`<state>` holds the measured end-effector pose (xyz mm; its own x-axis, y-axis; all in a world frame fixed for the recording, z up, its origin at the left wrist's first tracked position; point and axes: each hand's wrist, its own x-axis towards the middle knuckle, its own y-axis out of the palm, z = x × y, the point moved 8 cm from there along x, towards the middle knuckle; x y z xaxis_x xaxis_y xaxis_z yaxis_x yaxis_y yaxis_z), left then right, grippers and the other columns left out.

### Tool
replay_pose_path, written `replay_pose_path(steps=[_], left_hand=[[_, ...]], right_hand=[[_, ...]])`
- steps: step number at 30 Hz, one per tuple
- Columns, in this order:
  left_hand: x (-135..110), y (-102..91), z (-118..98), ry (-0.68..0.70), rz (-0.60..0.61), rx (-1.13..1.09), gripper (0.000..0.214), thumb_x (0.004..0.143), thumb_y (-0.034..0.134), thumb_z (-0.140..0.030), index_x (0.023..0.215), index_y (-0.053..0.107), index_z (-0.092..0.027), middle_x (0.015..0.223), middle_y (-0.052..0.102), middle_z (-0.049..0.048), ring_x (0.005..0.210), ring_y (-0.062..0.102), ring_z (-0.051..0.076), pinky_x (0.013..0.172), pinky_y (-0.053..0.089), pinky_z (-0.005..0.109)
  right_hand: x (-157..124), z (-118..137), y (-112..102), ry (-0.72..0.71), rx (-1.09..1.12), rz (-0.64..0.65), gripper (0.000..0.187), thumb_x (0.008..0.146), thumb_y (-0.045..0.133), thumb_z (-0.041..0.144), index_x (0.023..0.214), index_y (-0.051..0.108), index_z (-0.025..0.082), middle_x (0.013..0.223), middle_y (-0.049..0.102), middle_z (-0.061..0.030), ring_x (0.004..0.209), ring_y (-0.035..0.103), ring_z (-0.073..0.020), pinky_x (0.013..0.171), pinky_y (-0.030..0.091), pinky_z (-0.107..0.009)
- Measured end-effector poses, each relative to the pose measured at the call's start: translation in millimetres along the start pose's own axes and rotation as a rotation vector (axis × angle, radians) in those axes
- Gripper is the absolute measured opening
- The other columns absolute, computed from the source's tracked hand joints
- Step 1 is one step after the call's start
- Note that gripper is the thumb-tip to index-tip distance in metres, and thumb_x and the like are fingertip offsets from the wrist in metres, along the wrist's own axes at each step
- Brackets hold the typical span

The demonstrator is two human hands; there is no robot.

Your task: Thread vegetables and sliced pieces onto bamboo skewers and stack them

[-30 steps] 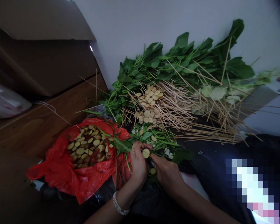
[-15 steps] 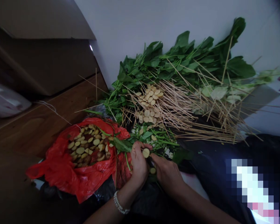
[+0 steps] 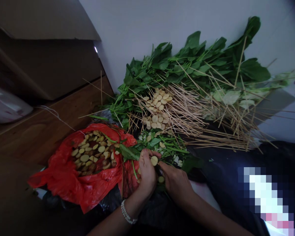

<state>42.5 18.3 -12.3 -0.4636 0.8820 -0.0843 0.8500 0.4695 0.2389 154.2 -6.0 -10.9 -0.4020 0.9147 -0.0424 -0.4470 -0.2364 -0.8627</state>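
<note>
My left hand [image 3: 146, 170] pinches a pale round slice [image 3: 153, 160] between thumb and fingers, just right of a red plastic bag [image 3: 71, 183] full of similar slices [image 3: 94, 152]. My right hand [image 3: 176, 181] is closed beside it, fingertips at the slice; what it grips is too thin to make out. A second slice [image 3: 161, 179] shows between the hands. Chopped green stems [image 3: 163, 144] lie just beyond them.
A heap of thin wooden skewers [image 3: 199, 121] lies across a pile of leafy greens [image 3: 191, 65] against the white wall. More slices [image 3: 157, 109] sit threaded on skewers. A brown wooden floor [image 3: 39, 134] and a cardboard box [image 3: 44, 39] are at the left.
The hands and the slice stay almost still; the view has shifted slightly upward.
</note>
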Motion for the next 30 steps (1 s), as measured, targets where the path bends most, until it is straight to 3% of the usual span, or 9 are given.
replay_pose_path(steps=[5,9,11,16,21,30], left_hand=[[0.2,-0.4,2.4,-0.027,0.009,0.020,0.031,0.092,0.039,-0.041,0.067,0.047,-0.023,0.066,0.066,0.0017,0.066,0.060,0.018,0.068,0.044,0.030],[0.8,6.7,9.4,-0.211,0.095,-0.167,0.033,0.090,0.041,-0.050,0.090,0.056,-0.020,0.070,0.069,0.0027,0.068,0.064,0.019,0.067,0.047,0.031],[0.8,6.1,10.7,-0.269,0.081,-0.261,0.036,0.089,0.042,-0.053,0.097,0.055,-0.020,0.071,0.070,0.0029,0.068,0.066,0.019,0.068,0.049,0.032],[7.1,-3.5,7.7,-0.183,0.018,-0.217,0.030,0.089,0.043,-0.049,0.082,0.053,-0.021,0.070,0.071,0.0041,0.069,0.068,0.020,0.074,0.051,0.036],[11.1,-6.7,6.8,-0.104,0.011,-0.170,0.032,0.092,0.038,-0.048,0.078,0.052,-0.023,0.068,0.072,0.0034,0.067,0.068,0.020,0.073,0.052,0.036],[0.4,0.3,5.2,-0.154,-0.023,-0.161,0.029,0.093,0.035,-0.041,0.073,0.048,-0.024,0.062,0.071,0.0025,0.067,0.069,0.022,0.072,0.052,0.037]], right_hand=[[0.2,-2.2,-3.0,-0.015,0.020,-0.019,0.043,0.089,0.037,0.007,0.123,0.058,0.023,0.098,0.072,-0.0048,0.092,0.068,-0.0187,0.074,0.044,-0.025],[2.4,-4.2,-6.2,-0.042,0.040,-0.065,0.045,0.090,0.037,0.009,0.130,0.054,0.023,0.103,0.072,-0.0056,0.097,0.067,-0.0190,0.080,0.045,-0.026],[3.3,-3.4,-5.1,-0.049,0.033,-0.064,0.043,0.091,0.037,0.010,0.128,0.055,0.022,0.104,0.072,-0.0064,0.097,0.067,-0.0196,0.080,0.045,-0.027],[2.5,4.5,-6.0,-0.075,0.043,-0.032,0.035,0.095,0.035,0.015,0.120,0.058,0.022,0.101,0.072,-0.0056,0.093,0.068,-0.0177,0.078,0.045,-0.024],[-1.2,13.8,-4.3,-0.136,-0.048,0.033,0.037,0.095,0.036,0.017,0.127,0.053,0.021,0.100,0.073,-0.0069,0.087,0.070,-0.0188,0.071,0.045,-0.024],[-5.3,9.7,4.3,-0.088,-0.015,0.059,0.047,0.088,0.037,0.011,0.132,0.051,0.019,0.098,0.073,-0.0077,0.091,0.069,-0.0224,0.074,0.047,-0.028]])
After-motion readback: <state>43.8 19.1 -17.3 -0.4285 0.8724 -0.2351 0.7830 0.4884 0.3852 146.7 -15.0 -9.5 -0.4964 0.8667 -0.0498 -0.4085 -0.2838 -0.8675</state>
